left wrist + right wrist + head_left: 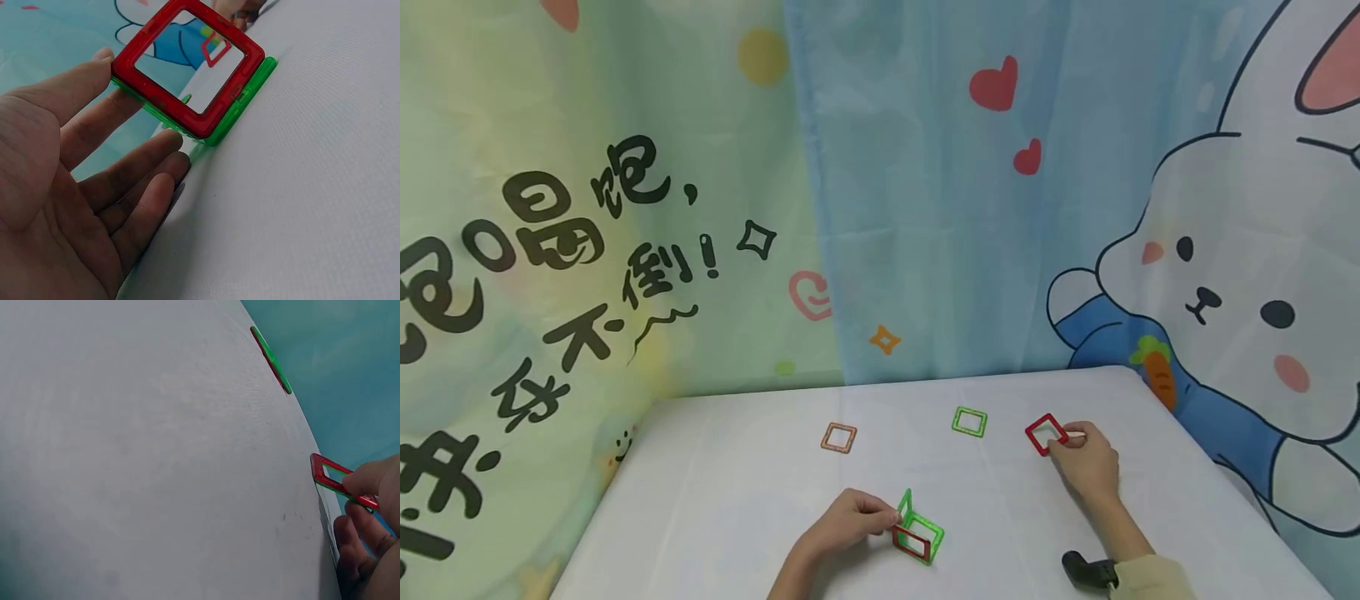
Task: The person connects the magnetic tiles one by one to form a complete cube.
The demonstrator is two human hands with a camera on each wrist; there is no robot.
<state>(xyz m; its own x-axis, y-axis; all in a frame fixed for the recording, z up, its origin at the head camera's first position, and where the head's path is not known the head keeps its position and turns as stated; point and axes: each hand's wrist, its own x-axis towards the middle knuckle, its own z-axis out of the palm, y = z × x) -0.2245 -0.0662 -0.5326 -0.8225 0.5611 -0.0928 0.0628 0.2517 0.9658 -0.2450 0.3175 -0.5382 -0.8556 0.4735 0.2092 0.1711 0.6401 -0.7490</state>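
My left hand pinches the corner of a small build of square magnetic tiles near the table's front. In it, a red tile stands along one edge of a flat green tile, and another green tile rises at the back. The left wrist view shows thumb and index at the red tile's corner, the other fingers loosely spread below. Further right, my right hand holds a single red square tile between thumb and fingers. Green shows along that red tile's edge in the right wrist view.
An orange square tile lies on the white table at back left, a green square tile at back centre. A printed curtain hangs right behind the table. A black strap end sits at the right wrist.
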